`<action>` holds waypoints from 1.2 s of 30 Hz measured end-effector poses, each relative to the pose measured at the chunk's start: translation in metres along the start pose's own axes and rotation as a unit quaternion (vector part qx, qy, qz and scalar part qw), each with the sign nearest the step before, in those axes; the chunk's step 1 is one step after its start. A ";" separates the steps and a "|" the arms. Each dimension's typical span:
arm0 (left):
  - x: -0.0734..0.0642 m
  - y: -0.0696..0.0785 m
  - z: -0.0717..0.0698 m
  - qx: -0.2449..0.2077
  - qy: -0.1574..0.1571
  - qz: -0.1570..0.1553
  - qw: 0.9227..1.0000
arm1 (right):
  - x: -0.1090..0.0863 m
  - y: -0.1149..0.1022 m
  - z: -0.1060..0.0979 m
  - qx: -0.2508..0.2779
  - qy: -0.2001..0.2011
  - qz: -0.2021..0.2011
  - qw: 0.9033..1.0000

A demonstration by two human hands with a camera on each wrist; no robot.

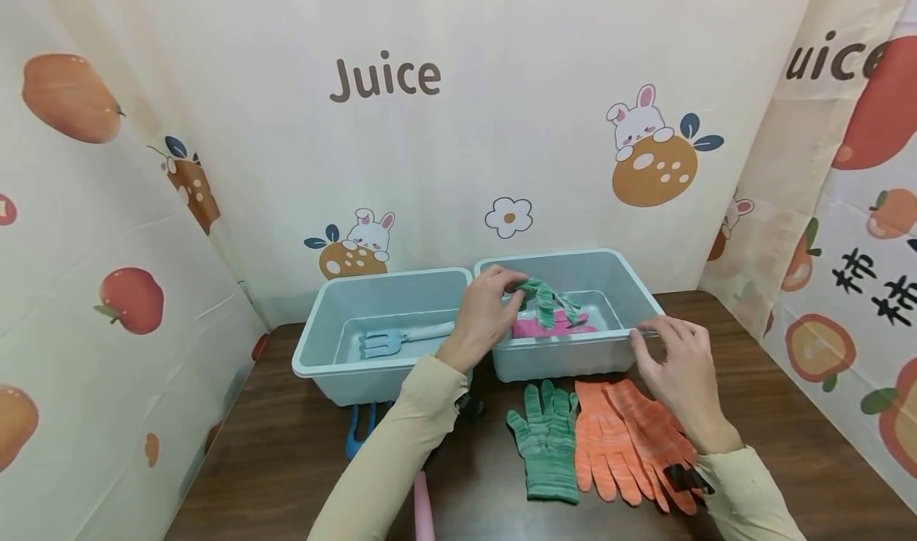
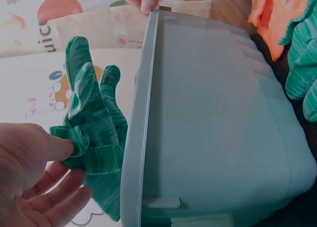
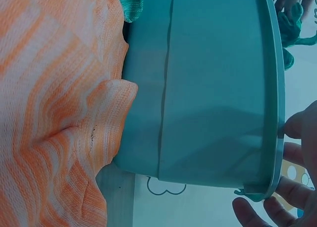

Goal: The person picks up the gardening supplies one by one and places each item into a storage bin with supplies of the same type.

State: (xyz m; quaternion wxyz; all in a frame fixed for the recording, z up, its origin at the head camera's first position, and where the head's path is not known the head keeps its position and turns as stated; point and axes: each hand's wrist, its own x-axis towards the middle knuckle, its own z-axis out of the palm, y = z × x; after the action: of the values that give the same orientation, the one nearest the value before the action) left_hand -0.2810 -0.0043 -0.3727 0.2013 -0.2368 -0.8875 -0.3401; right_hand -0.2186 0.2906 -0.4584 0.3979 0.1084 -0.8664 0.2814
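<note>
- In the left bin (image 1: 351, 383): a blue hand fork (image 1: 380, 344), tines to the left, handle running right toward the left hand (image 1: 490, 310).
- In the right bin (image 1: 559, 362): a pink glove (image 1: 530, 328), lying near the front wall.
- At the right bin's opening: a green glove (image 2: 99, 130), pinched at a fold between the left hand's thumb and fingers; contact with the pink glove impossible to tell.
- At the right bin's near right corner: the right hand (image 1: 677, 358), fingers parted, tips at the rim; impossible to tell whether clamped on or merely touching.
- Between the bins: rims nearly meeting, hardly any gap; back edges close to the printed curtain (image 1: 458, 159).
- Just before the right bin: a second green glove (image 1: 548, 445) and overlapping orange gloves (image 1: 609, 437), flat on the table (image 1: 258, 461).
- Before the left bin: a blue tool (image 1: 353, 437), partly behind the left sleeve (image 1: 401, 453).
- Open room: tabletop at left front and far right.
</note>
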 end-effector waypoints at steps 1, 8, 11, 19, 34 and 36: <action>0.001 0.000 0.001 -0.001 -0.002 -0.002 1.000 | 0.000 0.000 0.000 0.000 0.000 0.000 1.000; 0.000 -0.004 0.003 0.004 -0.040 -0.023 0.999 | 0.001 0.000 0.000 0.000 0.000 -0.004 1.000; -0.002 -0.008 0.003 0.002 -0.043 -0.022 0.999 | 0.001 0.001 0.000 0.001 0.001 -0.008 1.000; -0.006 -0.013 0.001 -0.003 -0.044 -0.009 0.999 | 0.000 0.001 0.001 -0.003 -0.001 0.003 1.000; -0.014 -0.006 -0.005 -0.022 -0.052 -0.020 0.998 | 0.001 -0.001 0.000 -0.005 0.000 0.000 1.000; -0.016 -0.005 -0.005 -0.022 -0.050 -0.018 0.998 | 0.001 0.000 0.001 -0.003 0.000 -0.001 1.000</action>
State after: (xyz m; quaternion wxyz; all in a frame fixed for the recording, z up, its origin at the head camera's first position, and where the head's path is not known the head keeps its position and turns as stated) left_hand -0.2700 -0.0160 -0.3800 0.1447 -0.2418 -0.8931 -0.3507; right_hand -0.2194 0.2901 -0.4578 0.3984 0.1084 -0.8671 0.2786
